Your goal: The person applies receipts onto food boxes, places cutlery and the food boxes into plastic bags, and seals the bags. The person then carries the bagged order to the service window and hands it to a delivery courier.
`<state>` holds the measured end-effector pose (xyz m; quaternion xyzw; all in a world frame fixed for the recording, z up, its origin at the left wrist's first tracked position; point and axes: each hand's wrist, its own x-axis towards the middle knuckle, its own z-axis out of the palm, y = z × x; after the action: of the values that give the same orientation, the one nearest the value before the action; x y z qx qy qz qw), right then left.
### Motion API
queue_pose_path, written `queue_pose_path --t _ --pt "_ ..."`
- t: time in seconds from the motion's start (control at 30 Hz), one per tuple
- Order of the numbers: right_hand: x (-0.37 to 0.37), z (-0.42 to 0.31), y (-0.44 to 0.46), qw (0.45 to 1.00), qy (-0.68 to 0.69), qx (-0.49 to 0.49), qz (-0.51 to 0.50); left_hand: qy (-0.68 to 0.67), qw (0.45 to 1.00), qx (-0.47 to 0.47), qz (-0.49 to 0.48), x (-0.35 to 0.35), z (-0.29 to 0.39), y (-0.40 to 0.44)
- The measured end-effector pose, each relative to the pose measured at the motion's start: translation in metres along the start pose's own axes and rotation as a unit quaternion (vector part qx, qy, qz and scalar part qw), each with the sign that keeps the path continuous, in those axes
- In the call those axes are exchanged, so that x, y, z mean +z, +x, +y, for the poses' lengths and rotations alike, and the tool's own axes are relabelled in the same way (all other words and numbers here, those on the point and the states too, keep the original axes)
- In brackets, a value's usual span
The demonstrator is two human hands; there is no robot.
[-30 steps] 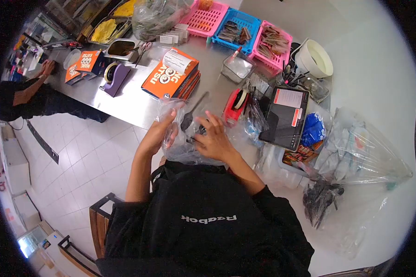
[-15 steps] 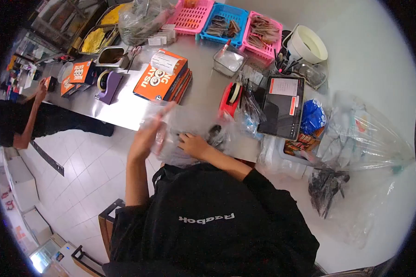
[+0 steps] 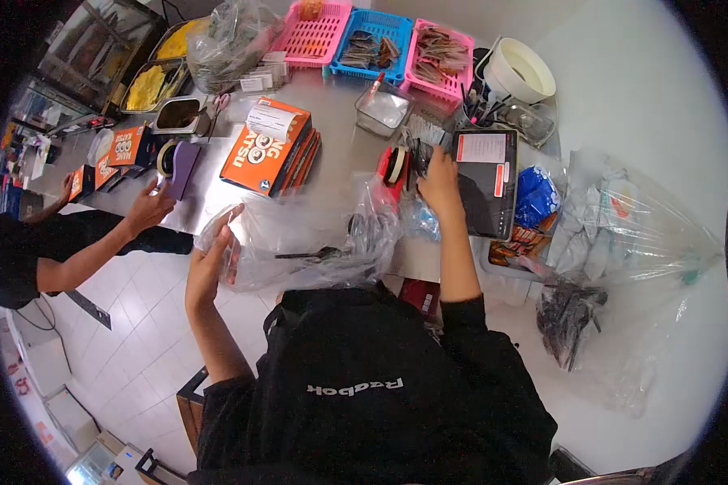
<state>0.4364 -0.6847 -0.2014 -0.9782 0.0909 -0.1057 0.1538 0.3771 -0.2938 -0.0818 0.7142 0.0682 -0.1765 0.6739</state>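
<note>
My left hand (image 3: 212,267) grips the left edge of a clear plastic bag (image 3: 287,222) at the counter's near edge. Dark utensils (image 3: 319,254), one of them spoon-shaped, lie in or under the bag's film. My right hand (image 3: 440,184) reaches past the bag to a bundle of dark wrapped utensils (image 3: 421,157), between the red tape dispenser (image 3: 391,171) and the tablet (image 3: 484,194). Its fingers are closed around the bundle's end. A stack of orange boxes (image 3: 265,149) stands beyond the bag.
At left, a co-worker's hand (image 3: 150,205) is beside the purple tape dispenser (image 3: 184,170). Pink (image 3: 315,34) and blue baskets (image 3: 372,48) line the back. A glass container (image 3: 383,111) stands before them. A white tub (image 3: 519,71) is at right.
My right hand has moved from the bag to the bundle beside the tablet. My left hand has shifted left, stretching the bag wider. The co-worker's arm has come toward the purple dispenser.
</note>
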Motion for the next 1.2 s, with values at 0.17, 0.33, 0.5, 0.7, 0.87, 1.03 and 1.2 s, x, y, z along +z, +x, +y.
queue_pose_path --t 0.17,0.33,0.5,0.7,0.87,1.03,1.2 --pt "0.054 0.017 0.003 0.99 -0.005 0.099 -0.099 -0.006 1.0 0.012 -0.023 0.002 -0.003 0.006" --pt "0.054 0.029 0.007 0.994 -0.002 0.105 -0.017 -0.011 0.999 -0.003 -0.034 0.007 0.0 0.007" --pt "-0.021 0.022 -0.007 0.977 0.186 0.094 0.052 -0.005 0.998 -0.004 -0.057 0.014 -0.001 0.016" --pt "-0.06 0.03 -0.048 0.692 0.696 0.175 0.078 0.014 0.993 0.004 -0.115 0.033 0.005 0.029" --pt "-0.085 0.035 -0.077 0.616 0.759 0.187 0.1 0.06 0.991 0.005 -0.118 0.047 0.008 0.031" --pt "-0.218 0.037 -0.147 0.751 0.509 0.18 0.38 0.08 0.987 0.013 -0.139 0.063 -0.001 0.044" --pt "-0.37 0.061 -0.196 0.622 0.318 0.018 0.716 0.041 0.984 0.003 -0.174 0.076 -0.005 0.046"
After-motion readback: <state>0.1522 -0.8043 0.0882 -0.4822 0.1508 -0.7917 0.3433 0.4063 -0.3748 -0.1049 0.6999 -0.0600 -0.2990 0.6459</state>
